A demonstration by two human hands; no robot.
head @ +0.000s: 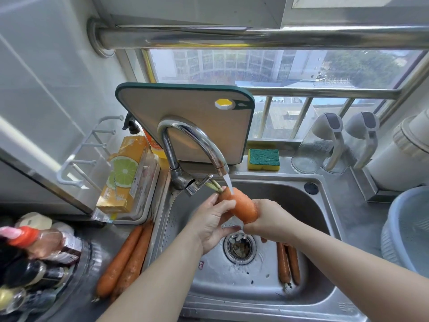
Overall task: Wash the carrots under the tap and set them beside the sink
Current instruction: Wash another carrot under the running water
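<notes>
ok so rn we're mid-rinse: the fat orange carrot (243, 205) is over the middle of the stainless steel sink (308, 212), right under the stream from the curved chrome tap (170, 152) and above the round metal drain strainer (240, 247). Left hand (212, 225) is wrapped round the stem half w/ fingers curled over it. Right hand (270, 219) grips the lower end, so both are grasping the same carrot, nothing let go. Long axis runs diagonal: the cut green stalks (214, 185) point to the sink's back left corner, toward the tap base, and the narrow end points front right, hidden in the right palm. Water lands only on the upper part near the stalks. So imo doing this well means rolling it about that long axis and sliding it thru the stream so the hidden end gets wet too, rubbing w/ thumbs esp around the stalks. Hold it low in the basin so splash stays in. Wet carrot = slippery, so one hand grips while the other rubs. Two long orange carrots (130, 256) lie on the grey worktop (109, 235) at the sink's left edge, and two thinner ones (284, 261) lie on the sink floor right of the drain. Can't tell which pair is washed, tho we'd guess the inside ones are waiting.
</notes>
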